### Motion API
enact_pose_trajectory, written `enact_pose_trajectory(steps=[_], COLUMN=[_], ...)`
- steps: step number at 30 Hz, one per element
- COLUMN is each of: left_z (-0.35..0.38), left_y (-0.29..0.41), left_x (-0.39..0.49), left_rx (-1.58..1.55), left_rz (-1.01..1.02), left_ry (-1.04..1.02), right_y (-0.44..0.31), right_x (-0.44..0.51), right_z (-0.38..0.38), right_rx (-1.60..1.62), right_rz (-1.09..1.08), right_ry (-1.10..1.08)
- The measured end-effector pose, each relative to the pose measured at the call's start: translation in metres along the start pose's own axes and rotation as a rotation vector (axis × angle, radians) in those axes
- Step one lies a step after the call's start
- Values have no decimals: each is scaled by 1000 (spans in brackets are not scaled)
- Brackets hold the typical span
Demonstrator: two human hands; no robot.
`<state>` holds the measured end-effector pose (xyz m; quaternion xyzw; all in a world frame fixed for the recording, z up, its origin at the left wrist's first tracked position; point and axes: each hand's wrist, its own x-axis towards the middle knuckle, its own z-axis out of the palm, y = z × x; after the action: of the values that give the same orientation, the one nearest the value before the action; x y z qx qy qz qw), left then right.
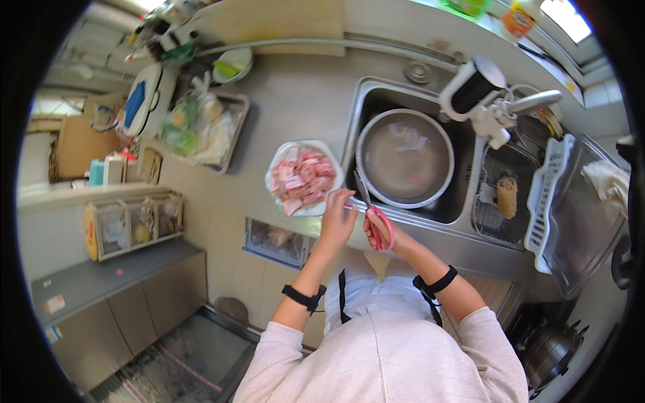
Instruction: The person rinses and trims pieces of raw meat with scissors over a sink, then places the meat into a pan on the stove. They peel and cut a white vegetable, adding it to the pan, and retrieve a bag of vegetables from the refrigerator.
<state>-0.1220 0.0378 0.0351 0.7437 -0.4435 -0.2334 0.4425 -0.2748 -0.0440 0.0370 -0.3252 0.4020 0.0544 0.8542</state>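
Note:
My right hand [379, 229] is closed around the handles of pink kitchen scissors [381, 227], whose dark blades point up past the sink's left edge. My left hand [338, 214] is at the lower right rim of a white bowl [276, 201] heaped with cut pieces of raw meat [302, 176]. Its fingers are bent, and whether they hold something small cannot be told. Right of the bowl, a round metal basin [405, 199] of cloudy water [405, 156] stands in the steel sink [466, 191].
A metal tray [236, 131] with bagged vegetables [184, 126] lies at the counter's left, near a small bowl [242, 58]. The faucet [534, 102] rises behind the sink. A wire basket [489, 229] with a loofah [506, 197] and a white plastic rack [549, 201] are at the right.

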Motion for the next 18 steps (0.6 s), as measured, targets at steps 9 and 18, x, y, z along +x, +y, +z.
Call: enact_pose_trajectory(steps=[9,18], left_z=[201,339], left_y=[-31,-115], left_x=[114,125], left_rx=[451,689], left_rz=[-183,-2], left_ry=[-861,-952], right_y=[-23,-24], right_x=[-35,-77], right_z=[-162,-222], right_rx=[269,371], right_rz=[-179,-175], right_ry=[370,378])
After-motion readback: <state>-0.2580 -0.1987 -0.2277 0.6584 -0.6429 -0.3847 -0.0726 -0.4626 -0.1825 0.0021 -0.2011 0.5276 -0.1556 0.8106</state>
